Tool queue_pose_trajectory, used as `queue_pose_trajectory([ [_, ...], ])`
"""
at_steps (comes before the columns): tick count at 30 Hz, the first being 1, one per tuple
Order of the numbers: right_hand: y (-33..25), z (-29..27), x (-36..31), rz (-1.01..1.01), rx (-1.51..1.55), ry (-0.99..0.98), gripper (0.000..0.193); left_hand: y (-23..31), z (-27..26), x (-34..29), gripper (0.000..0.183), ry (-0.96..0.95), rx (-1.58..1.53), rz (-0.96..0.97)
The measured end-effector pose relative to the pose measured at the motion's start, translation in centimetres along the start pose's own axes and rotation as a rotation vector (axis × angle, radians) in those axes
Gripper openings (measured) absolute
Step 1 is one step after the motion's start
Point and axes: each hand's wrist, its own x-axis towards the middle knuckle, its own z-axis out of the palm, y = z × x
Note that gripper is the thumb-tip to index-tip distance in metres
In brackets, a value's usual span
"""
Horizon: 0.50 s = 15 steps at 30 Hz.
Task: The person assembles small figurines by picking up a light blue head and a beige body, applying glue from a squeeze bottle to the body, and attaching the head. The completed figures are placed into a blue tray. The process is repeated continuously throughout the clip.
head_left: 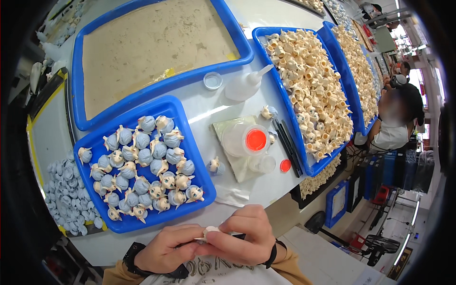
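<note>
Low in the picture, my left hand and my right hand meet in front of my chest. Their fingers close together around a small cream-coloured piece, mostly covered by the fingertips, so its exact kind does not show. Beyond my left hand lies a blue tray of small doll heads with pale blue hair and pointed ears. One more doll head rests on the table just right of that tray. A crumpled white tissue is close beyond my right hand.
A pad holds a clear jar with red contents. Nearby are a squeeze bottle, a small cup, a red cap and dark pens. Blue trays of cream parts stand right; another person sits beyond.
</note>
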Motion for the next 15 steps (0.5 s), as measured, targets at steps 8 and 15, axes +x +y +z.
queue_pose_trajectory([
  [8, 0.1, 0.2, 0.2, 0.059, 0.153, 0.015, 0.039, -0.2, -0.4, 0.3, 0.028, 0.004, 0.144, 0.225],
  [15, 1.8, -2.7, -0.5, 0.065, 0.226, 0.182, 0.034, -0.2, -0.3, -0.5, 0.034, 0.018, -0.089, 0.012],
])
